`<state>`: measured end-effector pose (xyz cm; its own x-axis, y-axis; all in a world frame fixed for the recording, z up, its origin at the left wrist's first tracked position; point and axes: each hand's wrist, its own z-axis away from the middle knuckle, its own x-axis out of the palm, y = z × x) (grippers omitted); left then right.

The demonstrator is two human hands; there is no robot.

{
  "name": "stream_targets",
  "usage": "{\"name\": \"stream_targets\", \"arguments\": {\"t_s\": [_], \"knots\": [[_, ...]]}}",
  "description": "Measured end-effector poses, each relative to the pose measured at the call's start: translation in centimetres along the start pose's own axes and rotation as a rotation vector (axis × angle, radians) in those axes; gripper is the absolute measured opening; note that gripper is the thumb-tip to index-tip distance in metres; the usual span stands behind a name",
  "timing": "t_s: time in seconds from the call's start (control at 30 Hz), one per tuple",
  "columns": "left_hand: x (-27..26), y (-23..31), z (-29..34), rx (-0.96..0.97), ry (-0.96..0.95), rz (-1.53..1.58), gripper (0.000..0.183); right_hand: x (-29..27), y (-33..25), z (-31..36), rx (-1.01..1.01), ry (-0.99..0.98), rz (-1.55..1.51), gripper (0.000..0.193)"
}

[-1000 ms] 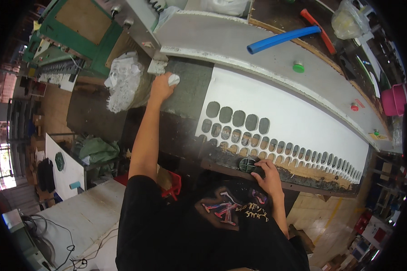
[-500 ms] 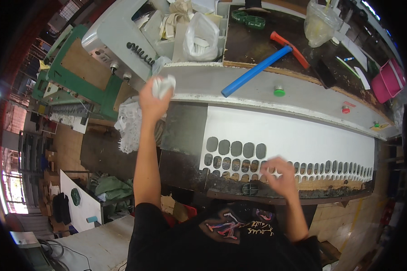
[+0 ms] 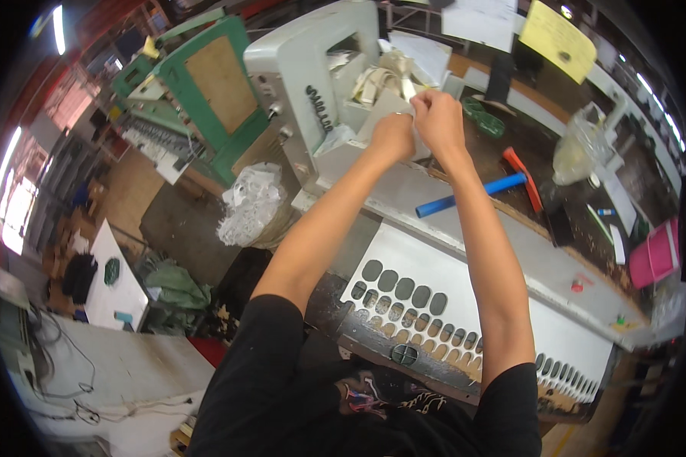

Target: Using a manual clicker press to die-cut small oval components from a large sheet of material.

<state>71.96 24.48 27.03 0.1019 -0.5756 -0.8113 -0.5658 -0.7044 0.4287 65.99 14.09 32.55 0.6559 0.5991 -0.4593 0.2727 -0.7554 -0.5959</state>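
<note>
Both my hands are raised together at the back, beside the grey-white machine, over the spot where a white plastic bag stood. My left hand (image 3: 392,139) is closed, fingers curled; what it holds is hidden. Just right of it and almost touching, my right hand (image 3: 440,122) is closed too, thumb and fingers pressed together, its contents not visible. Nearer me lies a white sheet (image 3: 465,288) with rows of oval holes punched along its near side, partly covered by my right forearm. A small round green cutting die (image 3: 404,354) sits at the sheet's near edge.
A hammer (image 3: 472,194) with blue handle and red head lies on the dark rear shelf, near green dies (image 3: 484,118) and a clear plastic bag (image 3: 579,145). A pink basket (image 3: 654,255) stands far right. The machine housing (image 3: 312,76) rises left; a white scrap bag (image 3: 253,199) sits below.
My left hand, which held something white, has moved right and away from me. My right hand has left the sheet and come up beside it. The view has shifted and turned.
</note>
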Motion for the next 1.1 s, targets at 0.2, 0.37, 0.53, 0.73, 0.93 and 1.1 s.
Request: {"name": "stream_targets", "arguments": {"t_s": [0.2,0.37,0.53,0.73,0.93,1.1], "knots": [[2.4,-1.9,-7.3,-0.016,-0.348,-0.271,0.031,0.1,1.3,1.6,0.063,-0.082,-0.361,0.021],[5.4,-2.7,-8.0,-0.541,0.113,1.476,0.032,0.0,1.1,2.4,0.112,-0.247,-0.179,0.024],[5.1,-4.7,-6.3,-0.275,0.276,0.823,0.035,0.1,0.2,3.6,0.0,-0.302,-0.193,0.023],[0.2,-3.5,-4.1,-0.007,-0.187,-0.099,0.04,0.9,1.5,5.2,0.129,-0.127,-0.32,0.026],[-7.7,-0.1,-2.8,0.2,-0.385,-0.095,0.037,-0.6,1.6,2.5,0.255,0.108,-0.177,0.028],[-11.6,2.2,8.1,0.438,0.205,0.27,0.03,-5.2,0.2,3.8,0.143,0.125,-0.087,0.048]]}}
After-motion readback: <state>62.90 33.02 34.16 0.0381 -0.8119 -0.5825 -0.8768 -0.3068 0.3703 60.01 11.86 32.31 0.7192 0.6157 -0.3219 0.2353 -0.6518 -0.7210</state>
